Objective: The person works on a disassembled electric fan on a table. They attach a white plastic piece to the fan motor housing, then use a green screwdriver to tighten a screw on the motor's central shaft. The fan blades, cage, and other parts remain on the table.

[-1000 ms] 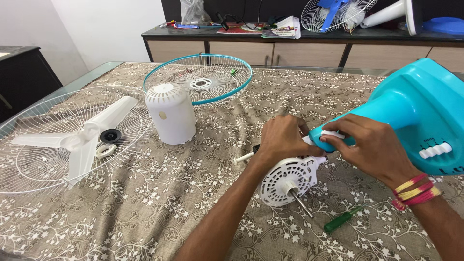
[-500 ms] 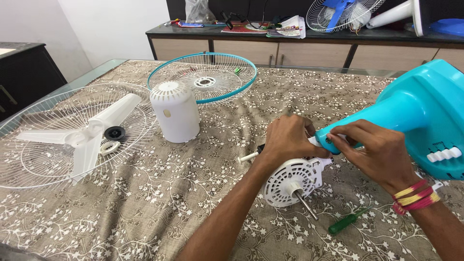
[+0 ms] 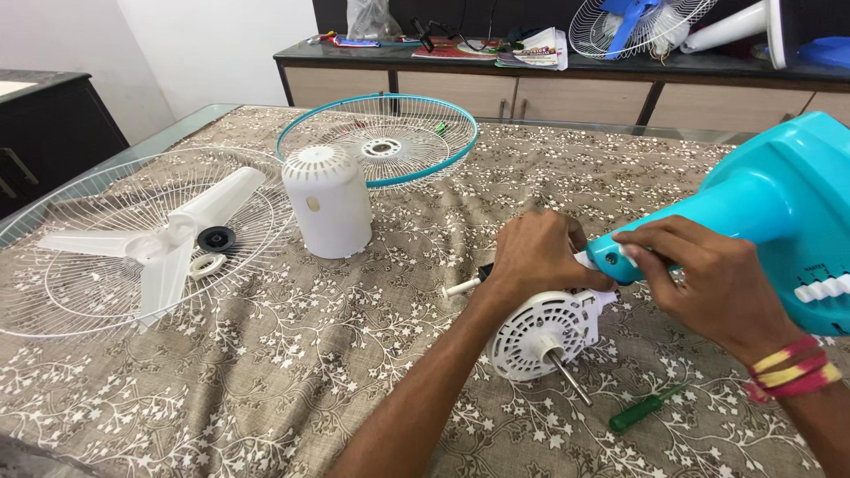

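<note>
Open cloth on the table (image 3: pixel 292 389) lies bare between the wire guard (image 3: pixel 53 292) at far left and the left hand (image 3: pixel 536 261). The white motor cover (image 3: pixel 329 205) stands upright just beside that guard, narrowing the way back. Near the right hand (image 3: pixel 708 283), the turquoise fan stand (image 3: pixel 779 190) blocks the right side; a green screwdriver (image 3: pixel 645 409) lies below.

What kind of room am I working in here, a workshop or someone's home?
Probably a home room used for fan repair. A dining-type table under a floral cloth holds fan parts, a wooden sideboard lines the wall, and another fan lies on it.
</note>
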